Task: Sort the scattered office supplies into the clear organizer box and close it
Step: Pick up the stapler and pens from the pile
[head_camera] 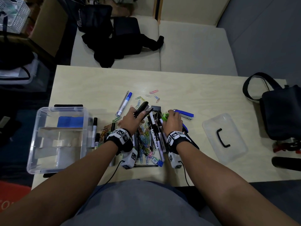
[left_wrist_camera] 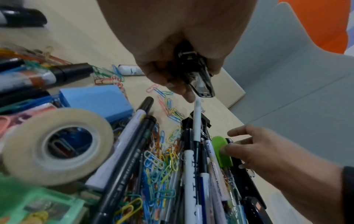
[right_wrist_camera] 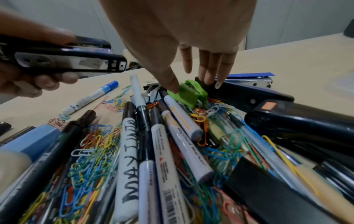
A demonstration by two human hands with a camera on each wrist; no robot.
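Sorting is just starting: the left hand [head_camera: 132,119] grips a black stapler [head_camera: 141,109]; the right hand [head_camera: 173,121], fingers extended, touches a green stapler [right_wrist_camera: 188,92], which next needs pinching.

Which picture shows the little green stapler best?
The right wrist view: the green stapler sits near and sharp, the right hand touching it with its thumb. The left wrist view shows it smaller, beside the pens. In the head view that hand mostly covers it.

I see a pale wooden surface [head_camera: 179,82] against a cream sofa [head_camera: 192,51] strewn with dark clothes [head_camera: 117,44]; grey floor [head_camera: 263,30] right, a white basket [head_camera: 14,13] far left.
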